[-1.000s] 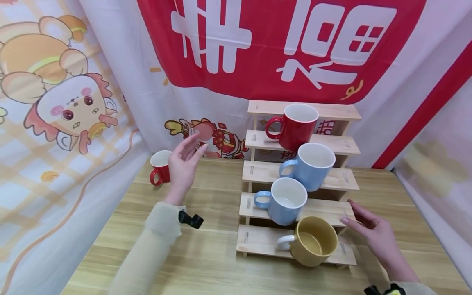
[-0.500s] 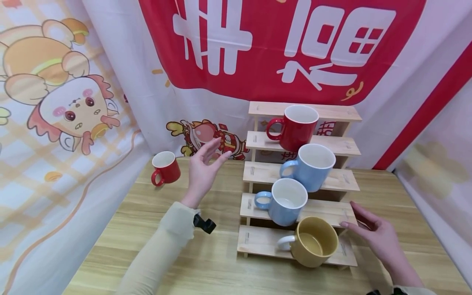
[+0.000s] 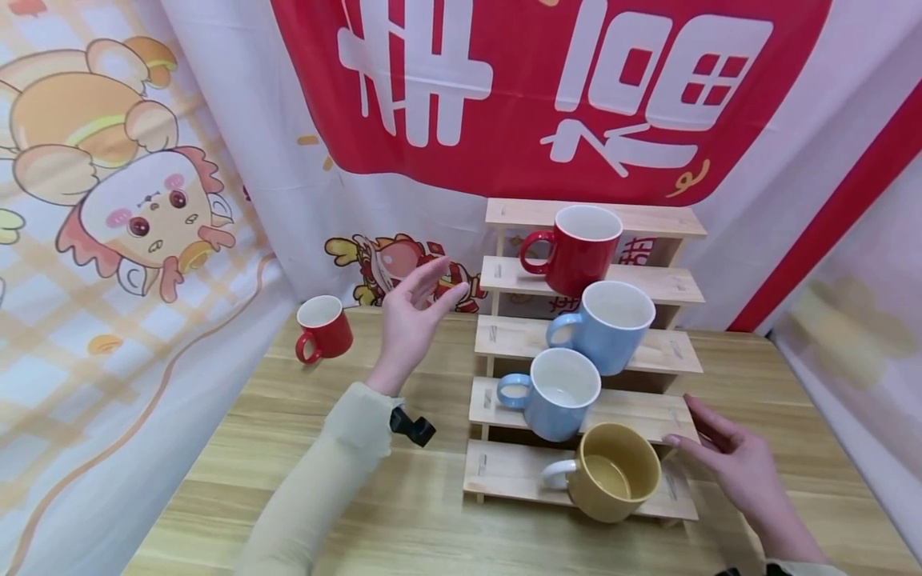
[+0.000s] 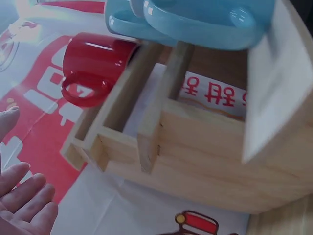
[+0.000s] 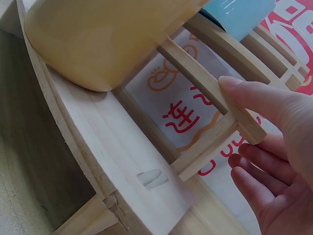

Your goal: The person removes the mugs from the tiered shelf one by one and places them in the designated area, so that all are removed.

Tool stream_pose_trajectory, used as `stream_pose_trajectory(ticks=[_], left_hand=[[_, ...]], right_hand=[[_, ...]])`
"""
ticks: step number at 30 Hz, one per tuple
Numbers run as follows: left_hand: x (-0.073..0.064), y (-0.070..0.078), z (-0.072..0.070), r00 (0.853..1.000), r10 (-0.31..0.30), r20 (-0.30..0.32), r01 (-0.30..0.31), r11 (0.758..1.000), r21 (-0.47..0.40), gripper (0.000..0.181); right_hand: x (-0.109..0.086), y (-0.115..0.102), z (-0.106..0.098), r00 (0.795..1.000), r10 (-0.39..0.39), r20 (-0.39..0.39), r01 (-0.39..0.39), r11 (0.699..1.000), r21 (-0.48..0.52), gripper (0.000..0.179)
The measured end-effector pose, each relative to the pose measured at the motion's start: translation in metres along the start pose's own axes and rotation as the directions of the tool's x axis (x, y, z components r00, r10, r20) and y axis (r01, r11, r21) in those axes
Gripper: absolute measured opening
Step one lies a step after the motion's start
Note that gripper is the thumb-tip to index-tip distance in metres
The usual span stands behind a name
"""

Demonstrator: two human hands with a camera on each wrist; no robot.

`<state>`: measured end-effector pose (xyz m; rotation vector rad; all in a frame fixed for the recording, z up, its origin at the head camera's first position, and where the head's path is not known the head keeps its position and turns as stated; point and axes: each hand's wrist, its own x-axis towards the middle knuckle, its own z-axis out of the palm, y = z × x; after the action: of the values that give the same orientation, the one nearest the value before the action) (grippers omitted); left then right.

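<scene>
My left hand (image 3: 409, 330) hovers over the table, holding nothing, its fingers loosely extended between a lone red mug (image 3: 331, 332) and the stepped wooden rack (image 3: 504, 340). At the rack's right end, my right hand (image 3: 743, 462) pinches a low shelf board, thumb on top and index finger at its end, as the right wrist view shows. On the rack, from high to low, stand a red mug (image 3: 585, 262), a light blue mug (image 3: 615, 326), another light blue mug (image 3: 560, 404) and a mustard mug (image 3: 608, 480) with a white handle. All their handles point left.
The wood-grain table (image 3: 403, 504) bears the rack and the lone mug. Behind them hangs a white cloth with a red printed panel (image 3: 519, 88). A cartoon-printed cloth (image 3: 130, 216) borders the left side. The rack's top shelf (image 3: 519, 211) rises behind the upper red mug.
My left hand has moved right, away from in front of the lone red mug and nearer the rack, uncovering that mug. My right hand stays at the rack's end.
</scene>
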<state>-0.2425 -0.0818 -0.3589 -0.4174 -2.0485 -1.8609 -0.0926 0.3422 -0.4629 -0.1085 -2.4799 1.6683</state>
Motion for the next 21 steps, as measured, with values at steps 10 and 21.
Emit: stream_pose_trajectory(ticks=[10,21], left_hand=[[0.017,0.023,0.03,0.994,0.049,0.096,-0.045,0.998,-0.042,0.054],[0.039,0.03,0.063,0.969,0.024,0.245,-0.017,0.999,-0.033,0.055]], right_hand=[[-0.001,0.003,0.0,1.0,0.0,0.006,0.0,1.0,-0.003,0.07],[-0.001,0.004,0.0,1.0,-0.023,-0.002,0.022,0.999,-0.027,0.068]])
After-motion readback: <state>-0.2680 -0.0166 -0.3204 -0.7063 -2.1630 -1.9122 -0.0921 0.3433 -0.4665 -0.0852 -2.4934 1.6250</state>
